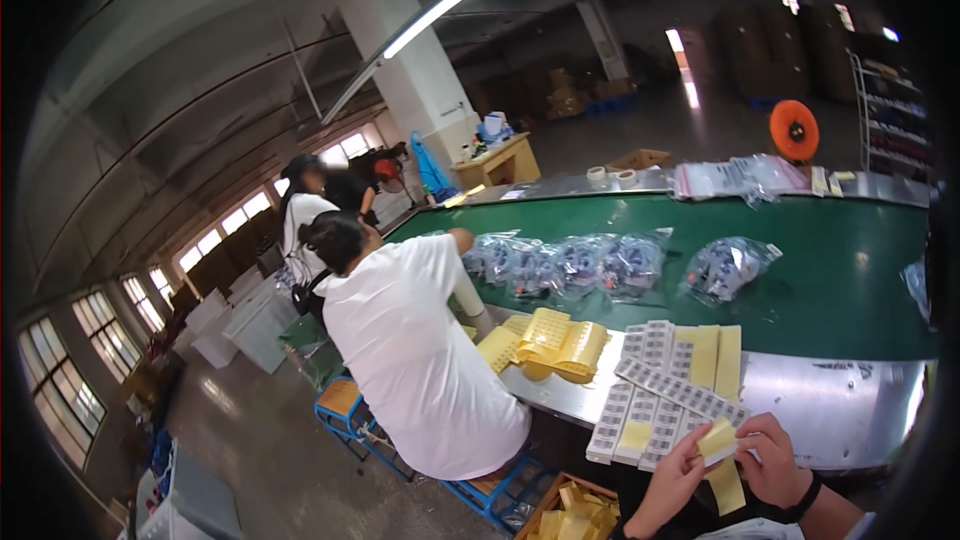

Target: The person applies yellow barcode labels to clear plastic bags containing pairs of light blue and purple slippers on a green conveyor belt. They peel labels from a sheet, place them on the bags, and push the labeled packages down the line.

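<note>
Near the bottom right, my left hand [672, 488] pinches one side of a yellow label strip [727, 488] with a white part in its middle. My right hand [772, 462], with a dark band at the wrist, has its fingers closed on the other side. The strip's lower end hangs between the hands. Just beyond them, long white barcode label sheets [612, 422] lie side by side on the metal edge, one of them slanted across the others. Yellow backing strips [728, 360] lie beside and among the sheets.
Bagged items [580, 265] sit in a row on the green conveyor belt [640, 220], and one bag [728, 268] lies apart. A co-worker in white [420, 370] sits close on the left, near curled yellow label sheets [562, 342]. Below is a box of yellow scraps [575, 515].
</note>
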Action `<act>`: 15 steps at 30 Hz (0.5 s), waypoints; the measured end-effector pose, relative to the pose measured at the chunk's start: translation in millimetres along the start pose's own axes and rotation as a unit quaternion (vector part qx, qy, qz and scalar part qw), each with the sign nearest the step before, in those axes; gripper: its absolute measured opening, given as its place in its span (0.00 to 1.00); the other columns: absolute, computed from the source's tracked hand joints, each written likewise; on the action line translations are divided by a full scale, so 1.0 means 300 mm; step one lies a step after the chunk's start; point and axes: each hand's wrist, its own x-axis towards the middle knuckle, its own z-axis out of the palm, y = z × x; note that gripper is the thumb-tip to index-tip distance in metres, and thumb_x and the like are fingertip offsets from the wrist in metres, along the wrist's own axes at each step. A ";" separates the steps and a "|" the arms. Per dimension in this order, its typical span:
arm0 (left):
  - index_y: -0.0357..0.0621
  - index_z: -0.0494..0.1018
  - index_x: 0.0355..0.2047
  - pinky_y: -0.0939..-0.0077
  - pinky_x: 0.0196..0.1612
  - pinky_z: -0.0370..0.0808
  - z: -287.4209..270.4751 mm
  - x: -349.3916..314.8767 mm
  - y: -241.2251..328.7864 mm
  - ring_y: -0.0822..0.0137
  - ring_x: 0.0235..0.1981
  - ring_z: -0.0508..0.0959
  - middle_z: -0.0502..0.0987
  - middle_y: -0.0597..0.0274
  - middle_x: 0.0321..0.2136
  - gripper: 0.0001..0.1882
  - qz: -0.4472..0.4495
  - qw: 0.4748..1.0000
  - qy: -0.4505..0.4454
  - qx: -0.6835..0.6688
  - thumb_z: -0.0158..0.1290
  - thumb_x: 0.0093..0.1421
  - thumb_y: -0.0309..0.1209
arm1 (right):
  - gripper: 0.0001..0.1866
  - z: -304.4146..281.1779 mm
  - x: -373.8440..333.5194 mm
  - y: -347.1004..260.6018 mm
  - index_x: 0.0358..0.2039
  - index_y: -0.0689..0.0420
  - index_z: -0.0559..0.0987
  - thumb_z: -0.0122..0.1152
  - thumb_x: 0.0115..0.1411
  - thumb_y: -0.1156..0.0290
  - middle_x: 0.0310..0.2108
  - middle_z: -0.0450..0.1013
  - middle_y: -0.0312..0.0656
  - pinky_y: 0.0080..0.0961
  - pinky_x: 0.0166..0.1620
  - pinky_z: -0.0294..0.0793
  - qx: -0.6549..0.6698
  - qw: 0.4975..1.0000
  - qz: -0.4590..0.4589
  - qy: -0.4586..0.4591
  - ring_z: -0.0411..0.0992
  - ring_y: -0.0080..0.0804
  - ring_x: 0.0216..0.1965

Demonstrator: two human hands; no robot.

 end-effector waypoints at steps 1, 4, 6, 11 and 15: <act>0.35 0.56 0.63 0.81 0.51 0.72 -0.011 -0.038 0.017 0.73 0.45 0.76 0.72 0.56 0.50 0.27 0.011 0.999 0.020 0.041 0.49 0.64 0.22 | 0.10 0.011 -0.004 -0.007 0.28 0.62 0.71 0.60 0.45 0.86 0.35 0.69 0.48 0.35 0.38 0.71 0.009 1.000 -0.008 -0.003 0.69 0.47 0.35; 0.35 0.63 0.59 0.82 0.37 0.75 -0.052 -0.131 0.071 0.75 0.34 0.79 0.79 0.57 0.36 0.25 0.055 0.920 0.130 0.365 0.54 0.61 0.22 | 0.09 -0.012 -0.013 -0.025 0.28 0.61 0.70 0.59 0.47 0.86 0.34 0.70 0.48 0.32 0.38 0.70 0.026 0.997 0.036 0.062 0.70 0.46 0.33; 0.35 0.65 0.57 0.81 0.41 0.76 -0.134 -0.199 0.061 0.72 0.39 0.79 0.78 0.56 0.42 0.24 0.043 0.944 0.200 0.259 0.54 0.60 0.20 | 0.06 -0.040 0.004 0.007 0.27 0.61 0.71 0.57 0.52 0.84 0.33 0.70 0.44 0.28 0.38 0.69 0.054 0.987 0.096 0.118 0.68 0.37 0.33; 0.34 0.74 0.43 0.76 0.38 0.79 -0.300 -0.371 0.213 0.69 0.35 0.79 0.78 0.59 0.36 0.11 -0.022 0.890 0.350 0.293 0.53 0.61 0.26 | 0.05 -0.159 0.082 0.165 0.35 0.63 0.77 0.56 0.61 0.75 0.32 0.71 0.35 0.18 0.41 0.66 0.301 0.867 0.299 0.260 0.66 0.18 0.35; 0.33 0.74 0.37 0.75 0.33 0.79 -0.627 -0.561 -0.144 0.67 0.31 0.78 0.77 0.58 0.33 0.11 -0.143 0.875 0.392 0.247 0.52 0.61 0.30 | 0.11 -0.235 0.069 0.297 0.42 0.62 0.78 0.55 0.63 0.70 0.41 0.74 0.38 0.24 0.48 0.71 0.496 0.751 0.372 0.228 0.70 0.24 0.42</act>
